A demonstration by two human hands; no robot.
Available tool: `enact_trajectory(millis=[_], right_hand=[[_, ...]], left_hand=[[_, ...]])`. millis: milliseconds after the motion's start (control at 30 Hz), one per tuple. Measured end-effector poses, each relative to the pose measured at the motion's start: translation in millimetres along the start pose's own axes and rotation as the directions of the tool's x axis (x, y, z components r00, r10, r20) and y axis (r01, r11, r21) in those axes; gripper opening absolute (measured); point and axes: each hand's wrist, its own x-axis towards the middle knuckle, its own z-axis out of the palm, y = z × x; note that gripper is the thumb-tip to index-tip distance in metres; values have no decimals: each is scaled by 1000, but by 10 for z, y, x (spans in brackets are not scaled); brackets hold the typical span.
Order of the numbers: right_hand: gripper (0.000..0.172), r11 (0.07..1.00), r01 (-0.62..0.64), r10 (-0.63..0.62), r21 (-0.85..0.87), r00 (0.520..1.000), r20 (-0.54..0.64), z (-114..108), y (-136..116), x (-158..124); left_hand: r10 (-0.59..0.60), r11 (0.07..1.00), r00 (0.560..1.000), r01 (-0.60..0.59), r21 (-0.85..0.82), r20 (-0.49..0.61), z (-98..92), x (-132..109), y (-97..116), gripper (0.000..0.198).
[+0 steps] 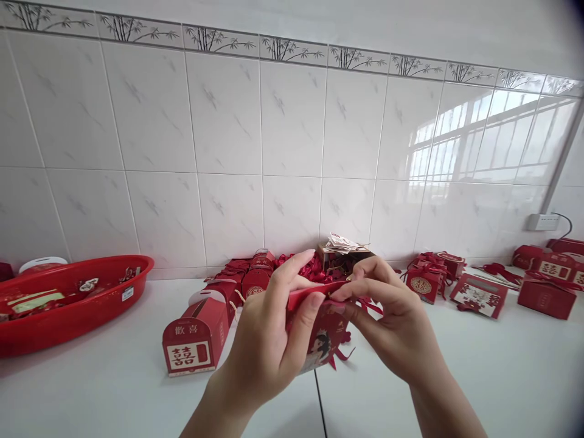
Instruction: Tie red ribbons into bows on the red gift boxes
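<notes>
Box (329, 334) above the table (378, 395), clamped in the left hand (274, 334), top pinched by the right hand (392, 313); probably light, stiff card, easily creased, best held by its side walls.

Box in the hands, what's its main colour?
The box is mainly red; the head view shows it.

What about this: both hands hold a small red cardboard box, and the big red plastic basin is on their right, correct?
Not quite: the head view shows the big red plastic basin on the left. The left hand and right hand do hold the red box.
</notes>
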Motion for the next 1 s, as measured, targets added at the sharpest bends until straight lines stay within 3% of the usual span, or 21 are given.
enact_trajectory(millis=[167, 400, 533, 633, 700, 800, 900, 933, 1000], right_hand=[[10, 1000, 10, -10, -24, 1000, 3, 2, -8, -3], [6, 999, -48, 49, 5, 999, -12, -5, -7, -6], [2, 998, -58, 57, -4, 994, -98, 27, 29, 0], [35, 984, -91, 121, 155, 973, -198, 78, 57, 21], [52, 911, -193, 254, 363, 959, -128, 110, 62, 32], [30, 757, -376, 405, 534, 912, 68, 130, 65, 37], [30, 750, -383, 442, 539, 897, 22, 110, 95, 42], [30, 761, -372, 449, 532, 893, -17, 98, 109, 46], [31, 774, -373, 473, 511, 878, -74, 76, 135, 56]], left_hand=[[25, 999, 997, -22, 44, -74, 22, -4, -25, 44], [90, 994, 992, -84, 71, -83, 67, -4, -27, 47], [81, 997, 992, -79, 26, -94, 90, -19, -31, 45], [5, 999, 987, -11, -40, -161, 126, -49, -35, 39], [-33, 996, 977, 16, -82, -213, 158, -70, -32, 34], [-72, 974, 987, 38, -224, -143, 190, -78, -23, 43], [-160, 962, 986, 146, -230, -40, 164, -49, -28, 79], [-202, 964, 978, 191, -185, -44, 139, -33, -36, 79], [-300, 951, 954, 296, -86, -25, 71, -1, -58, 55]])
